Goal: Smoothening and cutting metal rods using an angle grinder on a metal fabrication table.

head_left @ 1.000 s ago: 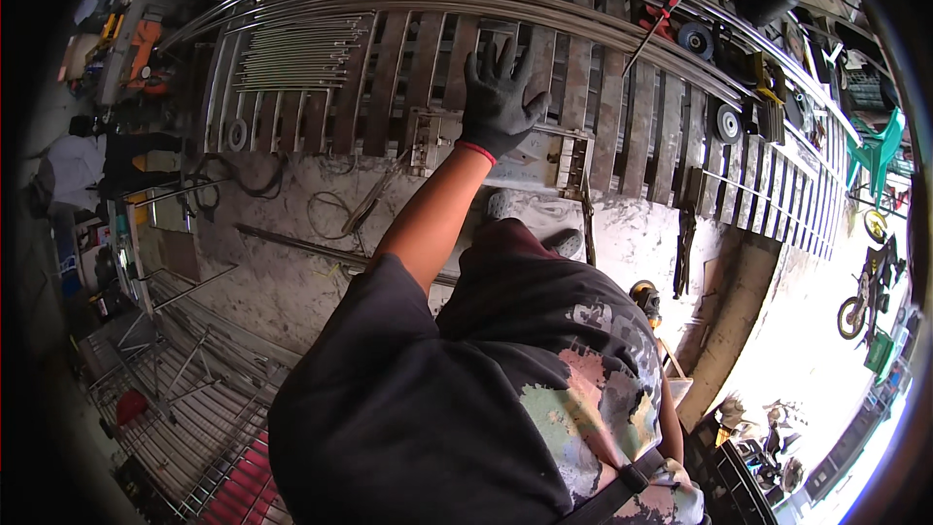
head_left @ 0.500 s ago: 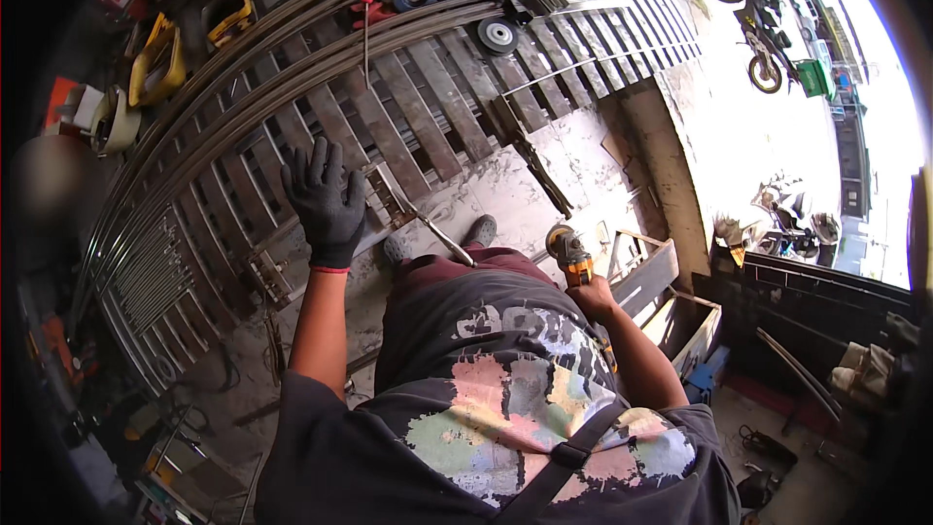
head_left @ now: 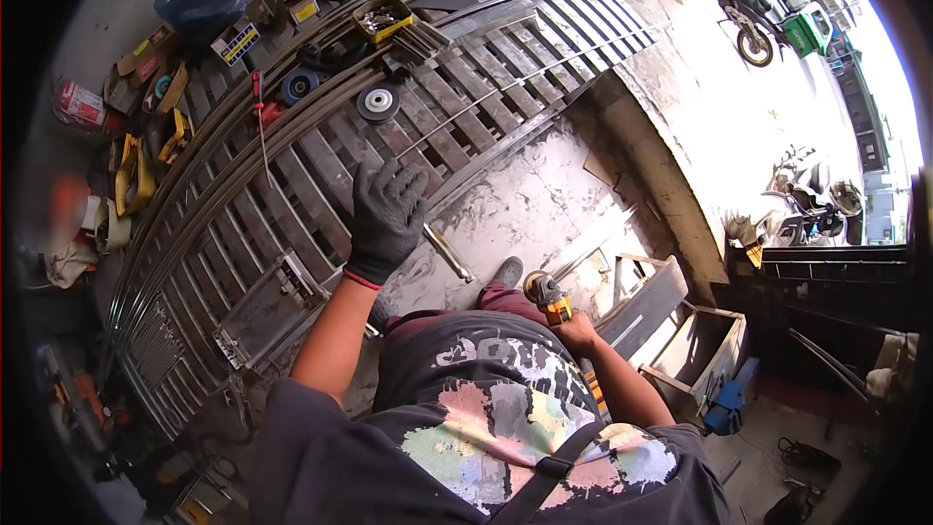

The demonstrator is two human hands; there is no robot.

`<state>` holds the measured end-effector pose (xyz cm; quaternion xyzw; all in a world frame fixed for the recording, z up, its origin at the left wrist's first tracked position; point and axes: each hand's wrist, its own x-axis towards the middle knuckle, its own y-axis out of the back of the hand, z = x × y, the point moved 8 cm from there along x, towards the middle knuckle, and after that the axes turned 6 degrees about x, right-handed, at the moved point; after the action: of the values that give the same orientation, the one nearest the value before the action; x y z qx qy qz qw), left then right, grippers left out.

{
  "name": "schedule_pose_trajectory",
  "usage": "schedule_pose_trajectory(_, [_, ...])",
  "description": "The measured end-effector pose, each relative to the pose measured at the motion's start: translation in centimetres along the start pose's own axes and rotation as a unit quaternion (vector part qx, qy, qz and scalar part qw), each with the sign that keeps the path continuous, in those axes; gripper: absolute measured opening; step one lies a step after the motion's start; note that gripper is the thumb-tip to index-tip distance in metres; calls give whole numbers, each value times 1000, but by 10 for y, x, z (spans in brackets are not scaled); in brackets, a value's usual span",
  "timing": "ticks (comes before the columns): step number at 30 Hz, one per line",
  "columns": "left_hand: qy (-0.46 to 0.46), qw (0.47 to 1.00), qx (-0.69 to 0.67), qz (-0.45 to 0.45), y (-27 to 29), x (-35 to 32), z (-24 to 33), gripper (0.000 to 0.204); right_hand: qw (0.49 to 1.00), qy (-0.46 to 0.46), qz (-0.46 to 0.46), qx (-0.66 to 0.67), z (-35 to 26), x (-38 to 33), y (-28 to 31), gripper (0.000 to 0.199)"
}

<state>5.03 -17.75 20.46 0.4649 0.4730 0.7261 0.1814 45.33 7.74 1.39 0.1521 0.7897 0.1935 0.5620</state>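
My left hand (head_left: 389, 219), in a dark grey glove with a red cuff edge, hovers over the front edge of a slatted metal workbench (head_left: 326, 165). Its fingers are loosely bent and apart, holding nothing. Low at my right side, my right hand (head_left: 580, 334) grips a yellow-and-black angle grinder (head_left: 554, 303), its round disc end pointing away from me. Between my hands, a metal bar (head_left: 447, 253) slants out from the bench side above the floor. Left of the gloved hand, a metal clamp-like fixture (head_left: 277, 301) sits at the bench edge.
On the bench lie a grey disc (head_left: 377, 103), a blue disc (head_left: 299, 87), a long red-handled screwdriver (head_left: 259, 102), a yellow tray (head_left: 382, 17) of small parts and long thin rods. A wooden box (head_left: 714, 355) stands at right. Beyond, a motorcycle (head_left: 743, 10) is parked outside.
The view has swung, so the bench and its items sit further left and lower. My left hand has shifted right, its fingers more bent. The grinder stays in my right hand.
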Motion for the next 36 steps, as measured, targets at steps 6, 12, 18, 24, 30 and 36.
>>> schedule_pose_trajectory(6, [147,977,90,-129,-117,18,26,82,999,4,-32,41,3,28,91,51])
schedule_pose_trajectory(12, [269,948,135,-99,-169,68,-10,89,997,49,-50,24,23,62,150,44])
schedule_pose_trajectory(18, [326,927,124,-138,-199,60,-11,87,986,140,-35,-79,46,107,165,45])
schedule_pose_trajectory(24, [337,910,161,-183,-175,42,28,83,979,197,-27,-52,66,194,185,52])
schedule_pose_trajectory(30, [276,883,301,-230,-206,81,2,47,949,301,19,-96,89,283,211,57])
schedule_pose_trajectory(36, [345,899,198,-184,-269,68,-14,23,967,193,-12,-167,-72,192,243,39])
